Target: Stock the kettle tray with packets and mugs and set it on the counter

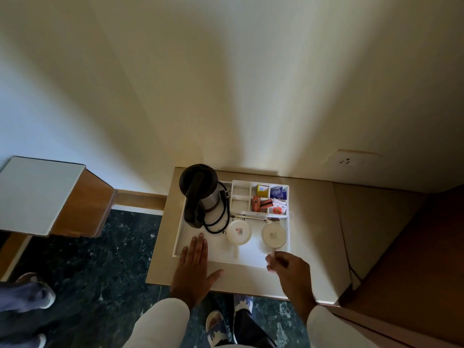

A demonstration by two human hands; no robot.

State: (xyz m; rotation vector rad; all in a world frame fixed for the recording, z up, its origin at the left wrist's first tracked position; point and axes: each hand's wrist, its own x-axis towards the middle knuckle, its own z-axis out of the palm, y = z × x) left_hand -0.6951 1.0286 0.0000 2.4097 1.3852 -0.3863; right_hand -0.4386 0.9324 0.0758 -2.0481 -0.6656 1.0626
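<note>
Head view: a white tray [181, 243] sits on the beige counter [311, 229]. It holds a kettle [200, 194] with coiled cord at back left, a divided box [259, 198] with packets [270, 199] in its right cells and bare left cells, and two upturned mugs [238, 232] in front. The left hand [194, 267] lies flat, fingers spread, over the tray's near-left rim. The right hand [292, 268] pinches the right mug's [273, 236] handle.
</note>
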